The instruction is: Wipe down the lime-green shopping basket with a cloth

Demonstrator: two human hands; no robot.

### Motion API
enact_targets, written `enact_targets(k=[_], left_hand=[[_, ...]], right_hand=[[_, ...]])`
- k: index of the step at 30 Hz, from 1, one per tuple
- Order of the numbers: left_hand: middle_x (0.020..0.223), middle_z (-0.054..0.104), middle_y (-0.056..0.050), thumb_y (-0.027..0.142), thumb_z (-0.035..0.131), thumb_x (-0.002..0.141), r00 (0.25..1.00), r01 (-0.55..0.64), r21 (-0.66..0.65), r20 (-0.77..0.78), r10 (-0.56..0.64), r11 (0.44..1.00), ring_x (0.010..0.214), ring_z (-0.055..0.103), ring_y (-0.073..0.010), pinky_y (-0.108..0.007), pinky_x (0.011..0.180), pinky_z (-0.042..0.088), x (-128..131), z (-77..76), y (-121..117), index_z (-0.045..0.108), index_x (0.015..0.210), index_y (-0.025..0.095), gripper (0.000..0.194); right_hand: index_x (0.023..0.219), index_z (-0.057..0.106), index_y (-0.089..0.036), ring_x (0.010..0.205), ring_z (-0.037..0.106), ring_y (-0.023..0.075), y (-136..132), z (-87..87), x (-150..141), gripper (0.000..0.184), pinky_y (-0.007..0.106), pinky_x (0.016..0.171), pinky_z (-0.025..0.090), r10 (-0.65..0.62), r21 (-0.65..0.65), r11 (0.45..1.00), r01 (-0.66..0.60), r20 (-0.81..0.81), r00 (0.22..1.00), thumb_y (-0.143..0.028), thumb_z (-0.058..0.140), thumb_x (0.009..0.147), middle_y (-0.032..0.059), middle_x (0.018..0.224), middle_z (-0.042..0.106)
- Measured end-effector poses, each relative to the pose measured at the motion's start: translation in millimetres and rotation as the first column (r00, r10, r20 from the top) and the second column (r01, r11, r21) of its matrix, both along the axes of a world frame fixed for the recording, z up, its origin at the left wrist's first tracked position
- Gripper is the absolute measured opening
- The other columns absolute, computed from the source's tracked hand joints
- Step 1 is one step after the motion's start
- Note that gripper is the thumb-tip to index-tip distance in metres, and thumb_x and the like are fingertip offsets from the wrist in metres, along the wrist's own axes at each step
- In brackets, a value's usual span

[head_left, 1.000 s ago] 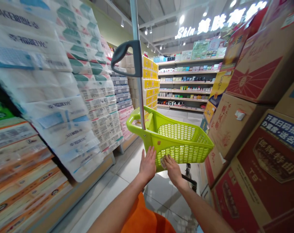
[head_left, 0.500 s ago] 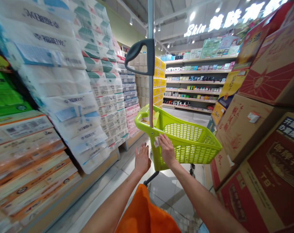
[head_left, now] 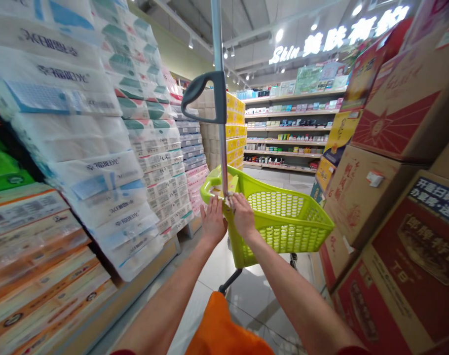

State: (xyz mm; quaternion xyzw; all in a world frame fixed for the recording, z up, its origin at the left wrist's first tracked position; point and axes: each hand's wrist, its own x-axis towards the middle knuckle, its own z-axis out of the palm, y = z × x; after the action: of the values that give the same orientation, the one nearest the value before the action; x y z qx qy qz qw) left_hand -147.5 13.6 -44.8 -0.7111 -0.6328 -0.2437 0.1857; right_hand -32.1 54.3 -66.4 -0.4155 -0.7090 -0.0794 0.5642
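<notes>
In front of me stands a lime-green shopping cart basket with perforated walls. A metal pole rises from its near end and carries a dark grey loop handle. My right hand presses a crumpled white tissue against the rim at the pole's base, fingers bent over it; most of the tissue is hidden. Just left of the pole, my left hand rests on the rim with its fingers stretched out and holds nothing visible.
Tall stacks of wrapped tissue packs line the left side. On the right, cardboard cartons are piled high, close to the basket. Behind the cart are yellow boxes and wall shelves with small goods. A tiled floor lies below.
My right hand has moved up and left with the tissue, from the basket's side to the pole's base. My left hand has risen from beside the basket onto its rim. The view shifted slightly.
</notes>
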Motion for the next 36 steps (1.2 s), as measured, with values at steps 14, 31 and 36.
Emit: enact_targets(k=[14, 31, 36], left_hand=[[0.114, 0.056, -0.011, 0.026, 0.053, 0.078, 0.993, 0.038, 0.04, -0.114, -0.034, 0.998, 0.115, 0.042, -0.0266, -0.05, 0.103, 0.017, 15, 32.6, 15, 0.056, 0.107, 0.02, 0.03], [0.093, 0.058, -0.006, 0.03, 0.059, 0.075, 0.974, 0.218, 0.024, -0.067, -0.216, 0.976, 0.096, 0.045, -0.0241, -0.038, 0.085, 0.032, 90, 37.6, -15, 0.057, 0.093, 0.02, 0.02], [0.09, 0.059, -0.006, 0.028, 0.056, 0.077, 0.951, 0.301, 0.019, -0.083, -0.299, 0.953, 0.093, 0.047, -0.0229, -0.036, 0.083, 0.034, 103, 41.2, -24, 0.056, 0.091, 0.019, 0.016]], right_hand=[[0.118, 0.055, -0.018, 0.119, 0.043, 0.0193, 5, -28.6, 43, 0.045, 0.038, 0.102, 0.034, -0.131, -0.089, 0.987, 0.135, 0.052, 0.99, -0.006, 0.035, 0.08, 0.0068, 0.121, 0.057], [0.107, 0.06, -0.015, 0.097, 0.057, 0.0181, -1, 44.6, 103, 0.039, 0.036, 0.09, 0.041, -0.168, -0.156, 0.983, 0.093, -0.591, 0.789, -0.027, 0.033, 0.081, 0.009, 0.104, 0.064], [0.081, 0.066, -0.017, 0.088, 0.058, 0.0214, -7, 36.6, 117, 0.036, 0.037, 0.085, 0.041, -0.198, -0.356, 0.935, -0.009, -0.542, 0.817, -0.041, 0.041, 0.074, 0.0091, 0.087, 0.067]])
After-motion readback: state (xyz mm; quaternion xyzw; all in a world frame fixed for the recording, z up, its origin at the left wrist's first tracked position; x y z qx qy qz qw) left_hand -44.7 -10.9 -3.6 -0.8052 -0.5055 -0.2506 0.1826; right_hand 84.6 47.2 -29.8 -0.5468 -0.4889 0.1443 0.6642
